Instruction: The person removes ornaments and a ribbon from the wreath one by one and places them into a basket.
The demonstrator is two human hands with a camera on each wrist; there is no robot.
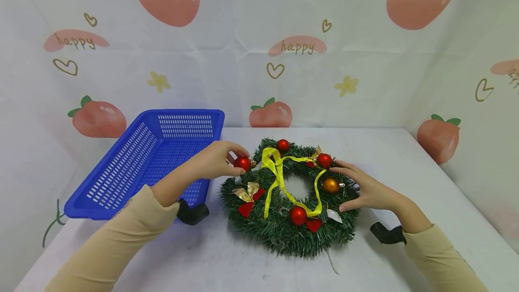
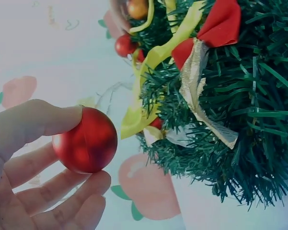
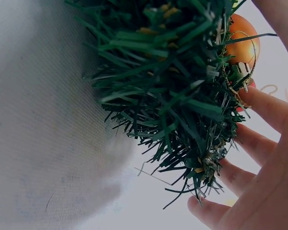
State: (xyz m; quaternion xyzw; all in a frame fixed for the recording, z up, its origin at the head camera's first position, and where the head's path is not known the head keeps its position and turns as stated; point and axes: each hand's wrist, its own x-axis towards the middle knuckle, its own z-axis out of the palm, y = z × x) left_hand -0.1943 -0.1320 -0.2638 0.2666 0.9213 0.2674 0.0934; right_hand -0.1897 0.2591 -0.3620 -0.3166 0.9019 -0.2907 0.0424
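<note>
A green Christmas wreath [image 1: 259,229] lies on the table, with a yellow ribbon [image 1: 279,170] draped over it. My left hand [image 1: 220,159] pinches a red bauble [image 1: 242,163] between thumb and fingers at the wreath's upper left. In the left wrist view, that bauble [image 2: 86,141] is held out from the greenery. At the right edge, my right hand [image 1: 366,193] rests against the wreath, fingers spread and extended; fingertips touch the greenery in the right wrist view. Near it sit an orange bauble [image 1: 330,185] and another red bauble [image 1: 324,161].
A blue perforated plastic basket [image 1: 109,166] stands to the left, close to my left forearm. More decorations sit on the wreath, including a gold-and-red bow [image 1: 249,195] and a red bauble [image 1: 298,216]. A printed cloth [image 1: 227,66] hangs behind the white table [image 1: 227,260].
</note>
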